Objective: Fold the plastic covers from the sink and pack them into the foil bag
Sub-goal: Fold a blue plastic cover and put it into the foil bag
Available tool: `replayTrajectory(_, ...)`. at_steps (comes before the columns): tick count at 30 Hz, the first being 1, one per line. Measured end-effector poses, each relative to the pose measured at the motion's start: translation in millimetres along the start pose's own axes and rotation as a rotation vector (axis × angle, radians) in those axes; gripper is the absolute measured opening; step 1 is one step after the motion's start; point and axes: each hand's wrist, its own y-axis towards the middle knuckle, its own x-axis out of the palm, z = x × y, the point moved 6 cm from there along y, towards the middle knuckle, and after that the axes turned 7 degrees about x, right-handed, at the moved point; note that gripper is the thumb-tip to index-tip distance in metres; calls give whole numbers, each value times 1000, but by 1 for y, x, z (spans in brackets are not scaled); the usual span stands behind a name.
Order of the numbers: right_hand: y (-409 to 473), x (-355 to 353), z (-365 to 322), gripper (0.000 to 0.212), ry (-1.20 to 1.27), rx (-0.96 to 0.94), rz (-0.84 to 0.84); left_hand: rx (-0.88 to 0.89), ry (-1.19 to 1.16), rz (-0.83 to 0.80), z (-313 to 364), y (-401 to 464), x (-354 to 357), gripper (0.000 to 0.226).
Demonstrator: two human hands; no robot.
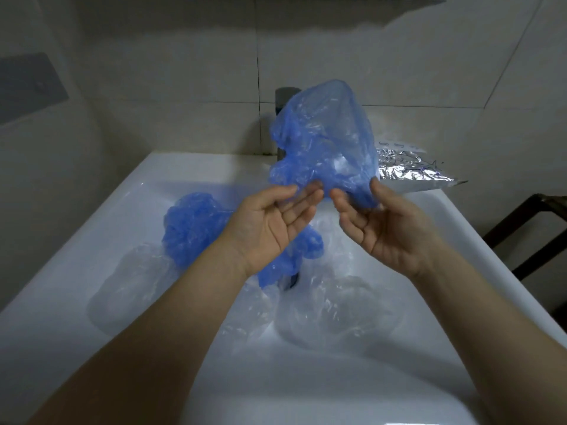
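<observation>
The raised blue cover (325, 142), thin and crinkled, hides most of the grey faucet (283, 96). The left hand (273, 222) and right hand (380, 225) pinch its lower edge. A second blue cover (190, 225) and clear covers (334, 314) lie in the white sink (92, 228). The wrinkled foil bag (411, 168) lies on the sink's back right rim, partly covered.
</observation>
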Motion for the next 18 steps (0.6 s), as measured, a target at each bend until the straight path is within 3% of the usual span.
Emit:
replayTrajectory(4, -1, -5, -1, 5, -365, -71, 214, 14, 360, 87, -8, 2, -9, 14)
replayTrajectory(8, -3, -16, -7, 5, -624, -142, 384, 83, 646, 178, -1, 2, -19, 10)
replayTrajectory(11, -5, -13, -13, 6, -695, -177, 379, 97, 744, 143, 6, 0, -16, 13)
replayTrajectory(14, -4, -10, -16, 10, -632, -181, 285, 55, 736, 116, 6, -1, -13, 15)
replayTrajectory(18, -7, -8, -24, 24, -398, -234, 71, 23, 386, 122, 7, -1, -11, 24)
